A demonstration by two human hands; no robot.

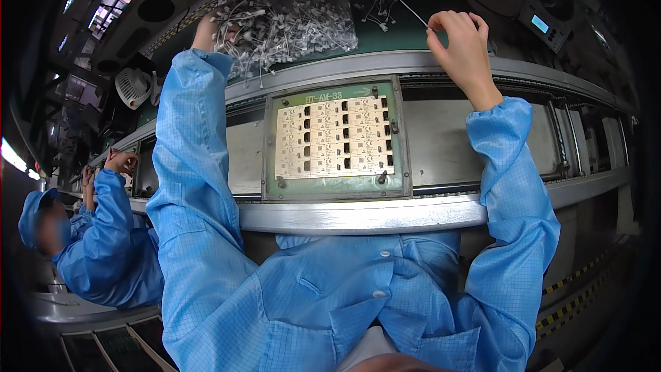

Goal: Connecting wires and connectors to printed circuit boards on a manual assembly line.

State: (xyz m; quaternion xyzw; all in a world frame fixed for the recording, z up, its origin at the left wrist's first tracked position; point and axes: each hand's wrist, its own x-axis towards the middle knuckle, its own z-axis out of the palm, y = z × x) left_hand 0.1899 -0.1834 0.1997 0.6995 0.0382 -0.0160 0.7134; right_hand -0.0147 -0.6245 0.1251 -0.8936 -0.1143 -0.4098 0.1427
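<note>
A clear plastic bag [337,10] at the far left of the bench bears a heap of short white connector cables [282,31]. My left hand [206,33] is at the left end of this heap, its fingers partly hidden among the cables. To the right, thumb and fingertips of my right hand [460,45] pinch one end of a white connector cable [412,10]. Its far end, with a white plug, points up and left. Before me a green framed fixture [272,186] bears a panel of pale printed boards [323,138] with dark slots.
Several loose cables [375,8] lie on the dark green mat beside the bag. The fixture sits between conveyor rails [358,217]. A device with a lit blue display [540,23] stands far right, a white fan [132,88] left. Another person in blue [103,248] works at left.
</note>
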